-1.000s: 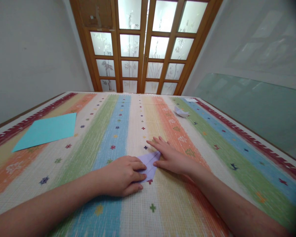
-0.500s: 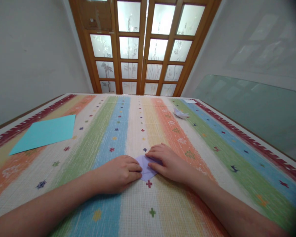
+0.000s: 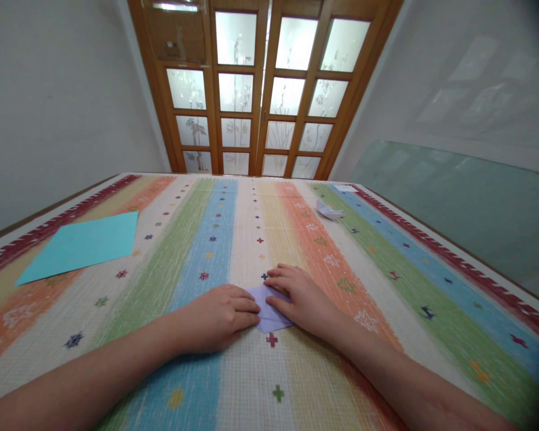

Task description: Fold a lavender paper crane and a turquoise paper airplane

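In the head view, the room is closed off at the far end by wood-framed glazed double doors (image 3: 260,114), and the table is covered by a striped tablecloth (image 3: 247,395). The lilac origami paper (image 3: 272,325) is taken as the landmark; it lies flat on the cloth between the two hands. Its left edge is covered by the left hand (image 3: 222,317), whose fingers are held together and gently curled; whether the edge is pinched beneath them cannot be told. Its right part is covered by the right hand (image 3: 299,296), with thumb and fingers parted and laid on top. Beyond the paper to the right, a folded paper model (image 3: 329,211) is seen; well to the left, a turquoise sheet (image 3: 81,246) is laid.

The lilac paper is judged very light, thin and crisp: creases should be kept well, but tearing or crumpling is possible if it is pulled, and sliding on the cloth is likely unless it is pinned. It is best held lightly by its outer edges and pressed along the fold lines.
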Demonstrator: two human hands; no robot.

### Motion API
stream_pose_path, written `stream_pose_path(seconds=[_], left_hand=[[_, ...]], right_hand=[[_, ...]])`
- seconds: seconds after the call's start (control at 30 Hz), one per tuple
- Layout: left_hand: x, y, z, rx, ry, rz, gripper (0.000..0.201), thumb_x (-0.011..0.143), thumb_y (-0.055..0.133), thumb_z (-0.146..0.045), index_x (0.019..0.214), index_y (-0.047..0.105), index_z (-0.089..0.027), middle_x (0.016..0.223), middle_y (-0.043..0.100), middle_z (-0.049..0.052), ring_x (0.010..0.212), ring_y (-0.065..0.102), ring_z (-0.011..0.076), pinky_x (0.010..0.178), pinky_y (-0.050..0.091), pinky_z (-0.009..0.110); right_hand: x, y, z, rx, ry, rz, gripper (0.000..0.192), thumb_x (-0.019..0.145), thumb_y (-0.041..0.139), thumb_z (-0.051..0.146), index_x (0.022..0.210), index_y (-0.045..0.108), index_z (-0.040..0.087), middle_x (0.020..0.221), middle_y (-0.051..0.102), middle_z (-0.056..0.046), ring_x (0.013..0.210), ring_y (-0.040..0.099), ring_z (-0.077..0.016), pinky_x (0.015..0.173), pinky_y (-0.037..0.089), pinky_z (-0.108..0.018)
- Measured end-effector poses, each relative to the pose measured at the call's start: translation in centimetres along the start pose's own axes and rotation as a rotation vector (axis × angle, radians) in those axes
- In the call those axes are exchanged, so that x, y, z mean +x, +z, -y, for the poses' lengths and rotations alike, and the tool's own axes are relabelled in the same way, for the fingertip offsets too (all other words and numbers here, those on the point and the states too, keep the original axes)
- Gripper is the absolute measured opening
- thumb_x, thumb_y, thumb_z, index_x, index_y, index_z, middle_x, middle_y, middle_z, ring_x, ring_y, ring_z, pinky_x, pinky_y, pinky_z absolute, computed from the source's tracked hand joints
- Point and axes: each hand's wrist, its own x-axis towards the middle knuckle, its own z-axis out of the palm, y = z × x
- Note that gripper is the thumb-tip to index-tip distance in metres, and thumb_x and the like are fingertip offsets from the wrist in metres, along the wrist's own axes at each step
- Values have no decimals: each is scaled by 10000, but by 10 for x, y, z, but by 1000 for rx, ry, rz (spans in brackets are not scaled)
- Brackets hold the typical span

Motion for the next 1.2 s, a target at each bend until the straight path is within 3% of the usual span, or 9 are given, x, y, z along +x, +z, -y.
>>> stream_pose_path(seconds=[0.23,0.53,0.73,0.87,1.2], left_hand=[[0,2,0,-10,-20,-32,232,953,537,-182,1125,693,-178,1104,734,69,1070,653,225,953,505,393],[5,5,2,-4,-47,-94,167,961,539,-183,1018,696,-179,1067,725,71,1047,652,220,962,495,396],[7,3,5,18,-66,-125,164,962,554,-192,967,718,-182,996,737,51,936,662,211,906,508,412],[8,4,5,48,-87,-197,167,958,565,-194,934,730,-182,1057,728,60,986,651,218,910,525,403],[7,7,7,94,-25,-155,280,1016,487,-202,1239,652,-166,1249,696,96,1128,658,216,1043,505,428]], right_hand=[[1,-3,5,52,25,-70,241,830,743,241,1070,734,222,1083,733,-55,1043,619,-241,945,449,-428],[4,-3,12,89,57,-73,66,837,696,149,848,706,213,799,706,-7,824,595,-193,746,420,-324],[2,-6,7,146,-102,27,125,889,638,137,894,736,214,860,724,-19,849,625,-179,801,449,-322],[0,-6,3,157,-152,73,172,943,604,187,983,764,237,937,726,-38,887,643,-178,822,470,-321],[-2,-15,5,146,-146,108,198,952,595,209,1017,778,247,948,717,-58,878,640,-177,805,473,-322]])
